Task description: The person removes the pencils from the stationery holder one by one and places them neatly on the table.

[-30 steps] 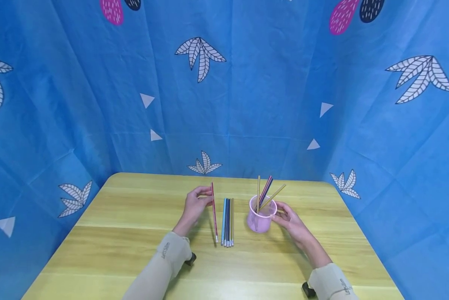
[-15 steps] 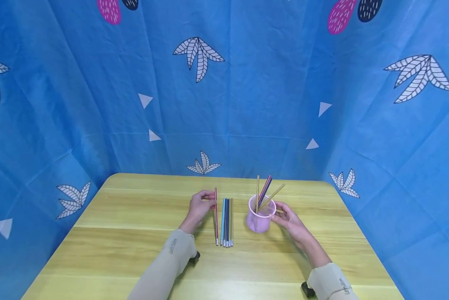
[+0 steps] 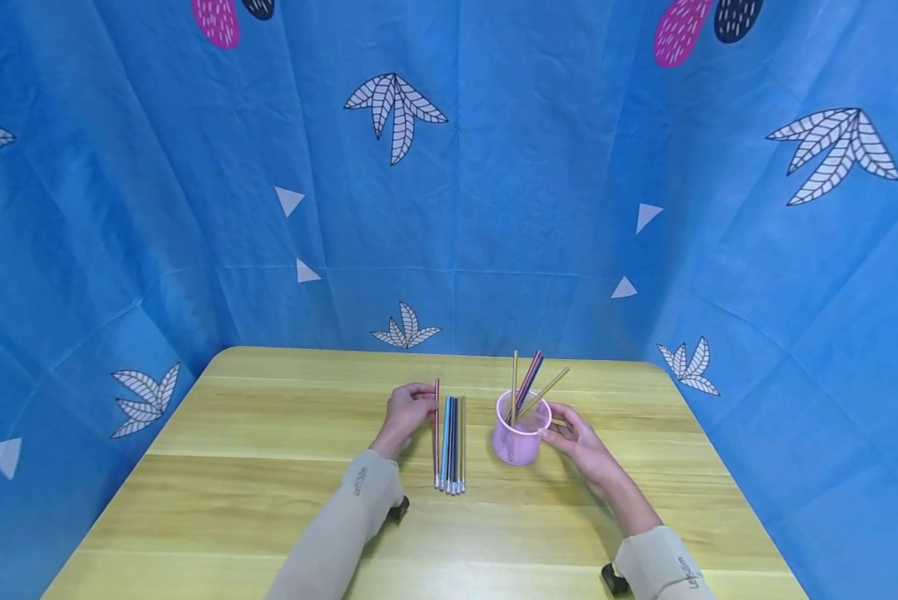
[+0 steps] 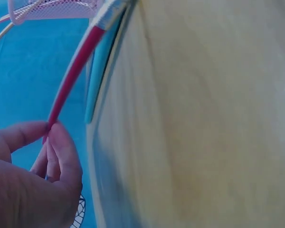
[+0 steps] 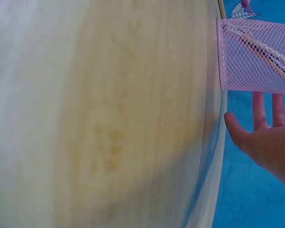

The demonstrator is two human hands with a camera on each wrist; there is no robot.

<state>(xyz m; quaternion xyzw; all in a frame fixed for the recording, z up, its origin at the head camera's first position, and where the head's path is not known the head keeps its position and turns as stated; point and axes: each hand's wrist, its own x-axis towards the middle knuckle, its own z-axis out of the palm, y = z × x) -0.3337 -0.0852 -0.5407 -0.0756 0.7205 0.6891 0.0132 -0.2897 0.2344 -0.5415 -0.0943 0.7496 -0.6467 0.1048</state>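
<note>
My left hand [image 3: 406, 417] pinches a red pencil [image 4: 76, 71] near its far end between thumb and fingertips. The pencil's eraser end points toward me, right beside a row of pencils on the table. In that row a light-blue pencil [image 3: 445, 442] is leftmost, dark ones [image 3: 454, 442] lie in the middle, and a gold pencil [image 3: 463, 442] is on the right. A pink mesh pen holder [image 3: 515, 448] stands upright to their right, with several pencils leaning in it. My right hand [image 3: 586, 450] is at its right side, fingers extended and fingertips at the mesh wall [image 5: 256, 57].
The wooden table [image 3: 217, 467] has rounded far corners. A blue patterned cloth [image 3: 449, 208] hangs behind it and along both sides. Black wrist straps [image 3: 616, 579] show under the sleeves.
My left hand has moved right with the red pencil, bringing it from a slight tilt to lie alongside the row. The right hand and pen holder have stayed in place.
</note>
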